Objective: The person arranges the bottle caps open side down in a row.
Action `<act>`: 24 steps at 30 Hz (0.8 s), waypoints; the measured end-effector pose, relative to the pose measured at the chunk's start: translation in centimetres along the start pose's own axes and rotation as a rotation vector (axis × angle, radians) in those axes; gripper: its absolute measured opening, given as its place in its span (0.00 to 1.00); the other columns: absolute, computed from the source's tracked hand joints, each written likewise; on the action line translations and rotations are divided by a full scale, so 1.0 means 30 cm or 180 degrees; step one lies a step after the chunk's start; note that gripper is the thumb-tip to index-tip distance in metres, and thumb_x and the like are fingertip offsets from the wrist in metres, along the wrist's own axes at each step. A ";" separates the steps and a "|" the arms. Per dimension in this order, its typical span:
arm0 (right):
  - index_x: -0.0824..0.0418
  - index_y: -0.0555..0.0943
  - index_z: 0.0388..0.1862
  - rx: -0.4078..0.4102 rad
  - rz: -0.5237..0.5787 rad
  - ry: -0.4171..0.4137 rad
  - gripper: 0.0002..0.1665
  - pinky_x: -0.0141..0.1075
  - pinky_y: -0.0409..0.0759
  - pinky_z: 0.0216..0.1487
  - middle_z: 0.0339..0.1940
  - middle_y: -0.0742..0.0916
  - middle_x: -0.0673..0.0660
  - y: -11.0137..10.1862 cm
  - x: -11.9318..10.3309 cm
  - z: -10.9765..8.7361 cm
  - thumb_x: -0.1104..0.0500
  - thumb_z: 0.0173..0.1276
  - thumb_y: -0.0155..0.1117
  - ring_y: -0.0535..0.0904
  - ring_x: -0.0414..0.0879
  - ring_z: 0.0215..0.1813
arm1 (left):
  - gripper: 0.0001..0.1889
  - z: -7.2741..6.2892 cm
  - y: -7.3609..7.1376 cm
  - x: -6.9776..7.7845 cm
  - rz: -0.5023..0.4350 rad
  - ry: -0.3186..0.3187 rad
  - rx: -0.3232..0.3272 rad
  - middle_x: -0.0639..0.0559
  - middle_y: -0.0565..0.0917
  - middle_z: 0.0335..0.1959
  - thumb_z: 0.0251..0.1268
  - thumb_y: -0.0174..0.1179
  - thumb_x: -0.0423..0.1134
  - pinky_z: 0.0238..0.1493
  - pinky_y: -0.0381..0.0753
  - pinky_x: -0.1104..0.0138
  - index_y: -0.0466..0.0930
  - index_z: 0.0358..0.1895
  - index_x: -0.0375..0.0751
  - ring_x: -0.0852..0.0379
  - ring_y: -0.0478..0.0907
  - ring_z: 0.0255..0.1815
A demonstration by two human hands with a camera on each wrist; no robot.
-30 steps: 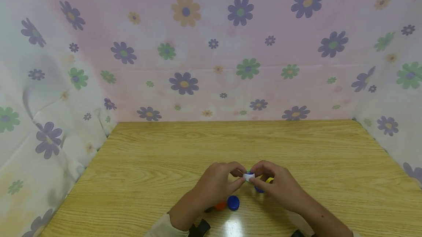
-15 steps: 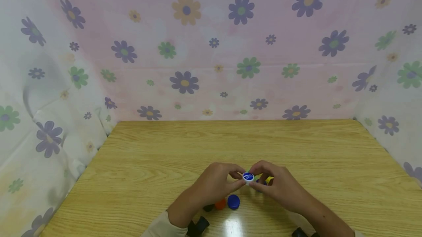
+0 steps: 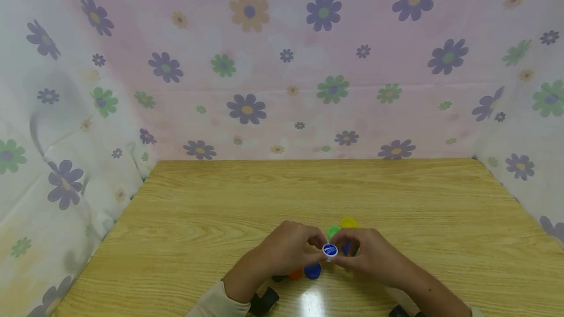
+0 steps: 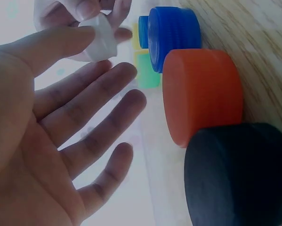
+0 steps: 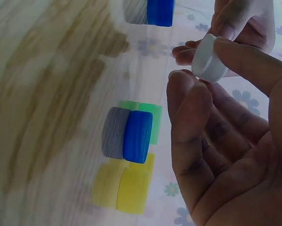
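Note:
A small white bottle cap (image 3: 330, 250) with a blue printed top is held up between both hands over the table. My left hand (image 3: 284, 248) pinches it from the left with thumb and fingertips. From the other side my right hand (image 3: 374, 256) pinches the same cap. In the left wrist view the white cap (image 4: 103, 40) shows its plain side, and the left hand's other fingers are spread. Beyond the right hand lie a green cap (image 3: 333, 231) and a yellow cap (image 3: 348, 222). A blue cap (image 5: 138, 137) is partly hidden behind the right fingers in the head view.
Below the left hand, a second blue cap (image 3: 313, 271), an orange cap (image 4: 204, 94) and a black cap (image 4: 239, 174) stand in a row on the wooden table (image 3: 211, 194). Black objects (image 3: 265, 301) show near both wrists. Flowered cloth (image 3: 273, 72) encloses the back and sides.
The white cap has tilted so its blue printed top faces the head camera. Both hands have come slightly nearer the body, uncovering the green and yellow caps.

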State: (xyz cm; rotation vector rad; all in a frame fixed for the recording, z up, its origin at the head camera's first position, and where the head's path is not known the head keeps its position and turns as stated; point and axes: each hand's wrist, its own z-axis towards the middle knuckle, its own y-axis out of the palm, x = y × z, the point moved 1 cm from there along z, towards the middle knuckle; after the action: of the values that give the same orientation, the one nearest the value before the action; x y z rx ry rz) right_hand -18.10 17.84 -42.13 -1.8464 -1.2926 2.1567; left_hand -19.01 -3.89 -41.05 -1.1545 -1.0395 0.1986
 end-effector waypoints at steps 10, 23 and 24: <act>0.57 0.84 0.44 -0.0147 0.0009 0.0047 0.16 0.31 0.79 0.29 0.27 0.85 0.45 0.027 0.013 0.003 0.51 0.62 0.75 0.79 0.35 0.29 | 0.07 -0.002 0.025 -0.005 0.0336 0.0017 -0.0170 0.72 0.88 0.39 0.65 0.67 0.50 0.62 0.77 0.56 0.87 0.42 0.57 0.76 0.81 0.44; 0.61 0.83 0.46 -0.0301 0.0015 0.0092 0.16 0.30 0.80 0.31 0.29 0.86 0.45 0.040 0.020 -0.002 0.54 0.64 0.73 0.80 0.35 0.30 | 0.07 0.001 0.045 0.002 0.0518 0.0021 -0.0163 0.70 0.87 0.34 0.62 0.70 0.49 0.47 0.76 0.72 0.89 0.39 0.54 0.76 0.78 0.35; 0.61 0.83 0.46 -0.0311 0.0026 0.0103 0.16 0.30 0.80 0.30 0.29 0.86 0.45 0.041 0.021 -0.003 0.54 0.64 0.73 0.80 0.35 0.29 | 0.07 0.002 0.047 0.003 0.0521 0.0013 -0.0164 0.70 0.87 0.34 0.62 0.70 0.49 0.48 0.76 0.71 0.89 0.39 0.54 0.76 0.77 0.35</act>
State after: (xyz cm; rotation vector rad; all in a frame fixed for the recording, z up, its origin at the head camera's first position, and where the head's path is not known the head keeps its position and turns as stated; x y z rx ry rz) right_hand -17.64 17.39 -43.34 -1.9163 -1.4102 2.0942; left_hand -18.50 -3.18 -42.16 -1.2874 -0.9515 0.2999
